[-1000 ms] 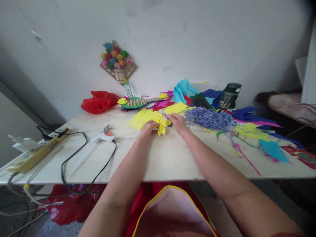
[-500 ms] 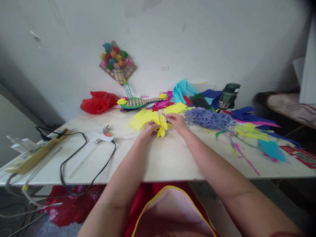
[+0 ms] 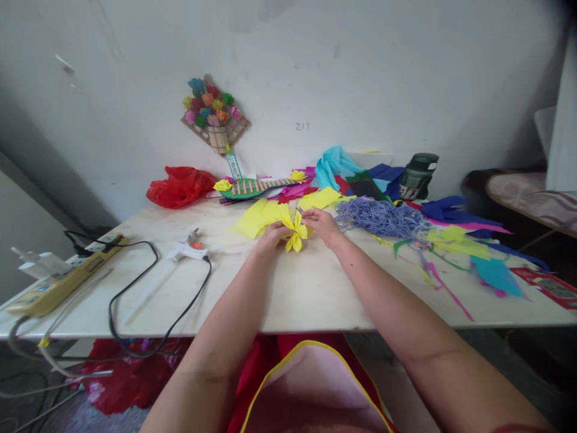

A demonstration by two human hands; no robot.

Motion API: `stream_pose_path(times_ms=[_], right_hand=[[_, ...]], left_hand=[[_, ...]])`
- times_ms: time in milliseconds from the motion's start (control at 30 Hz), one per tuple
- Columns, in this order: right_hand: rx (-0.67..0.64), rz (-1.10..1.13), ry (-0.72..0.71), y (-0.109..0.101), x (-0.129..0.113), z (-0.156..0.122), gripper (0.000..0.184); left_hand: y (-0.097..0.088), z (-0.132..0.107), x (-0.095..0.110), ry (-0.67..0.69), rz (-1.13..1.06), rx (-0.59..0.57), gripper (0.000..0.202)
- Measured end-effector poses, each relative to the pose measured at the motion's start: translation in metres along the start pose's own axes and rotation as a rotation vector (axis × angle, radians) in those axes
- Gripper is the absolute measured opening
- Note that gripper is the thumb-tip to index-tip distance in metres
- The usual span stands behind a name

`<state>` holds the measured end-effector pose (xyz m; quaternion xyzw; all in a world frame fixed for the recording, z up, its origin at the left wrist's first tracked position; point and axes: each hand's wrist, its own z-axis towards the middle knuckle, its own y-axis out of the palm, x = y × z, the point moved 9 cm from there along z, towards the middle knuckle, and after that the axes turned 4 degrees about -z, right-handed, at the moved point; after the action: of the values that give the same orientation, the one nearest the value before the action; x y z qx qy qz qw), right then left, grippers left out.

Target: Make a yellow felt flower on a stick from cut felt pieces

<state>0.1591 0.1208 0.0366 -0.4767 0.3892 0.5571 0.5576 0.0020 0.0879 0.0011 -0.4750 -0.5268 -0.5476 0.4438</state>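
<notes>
A yellow paper flower (image 3: 295, 233) with spread petals stands just above the white table. My left hand (image 3: 273, 233) is closed on its left side, holding it. At the flower's upper right, my right hand (image 3: 319, 221) has its fingers pinched together against the petals. A thin greyish tip shows by these fingers, too small to name, and what they grip is hidden. Yellow paper sheets (image 3: 256, 218) lie just behind my left hand. To the right of my right hand is a tangled heap of purple string (image 3: 383, 218).
A white glue gun (image 3: 188, 249) with a black cord lies left, near a yellow power strip (image 3: 67, 279). Behind are a red plastic bag (image 3: 180, 186), a green woven craft piece (image 3: 256, 187) and a dark bottle (image 3: 419, 175). Coloured paper scraps (image 3: 496, 275) lie right.
My right fingers have shifted slightly at the flower's edge, and a small dark piece seen beneath them before is now hidden. The flower has turned slightly; my left hand stays on it.
</notes>
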Motion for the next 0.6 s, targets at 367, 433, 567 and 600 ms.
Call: stream_pose_path(times_ms=[367,433,567,600], right_hand=[[-0.025,0.064,0.014,0.0029,-0.0037,-0.0033,0.02],[-0.026,0.061,0.015,0.0029,-0.0036,-0.0034,0.02],[-0.029,0.019,0.006,0.0031,-0.0018,-0.002,0.02],[-0.025,0.002,-0.002,0.0029,-0.0015,-0.0013,0.02]], left_hand=[[-0.0005,-0.0012,0.003,0.014,0.052,0.018,0.03],[-0.0004,-0.0017,0.0037,0.011,0.062,0.021,0.029],[-0.0004,-0.0016,0.0044,0.013,0.058,0.022,0.026],[-0.0003,-0.0012,0.004,0.014,0.058,0.019,0.026]])
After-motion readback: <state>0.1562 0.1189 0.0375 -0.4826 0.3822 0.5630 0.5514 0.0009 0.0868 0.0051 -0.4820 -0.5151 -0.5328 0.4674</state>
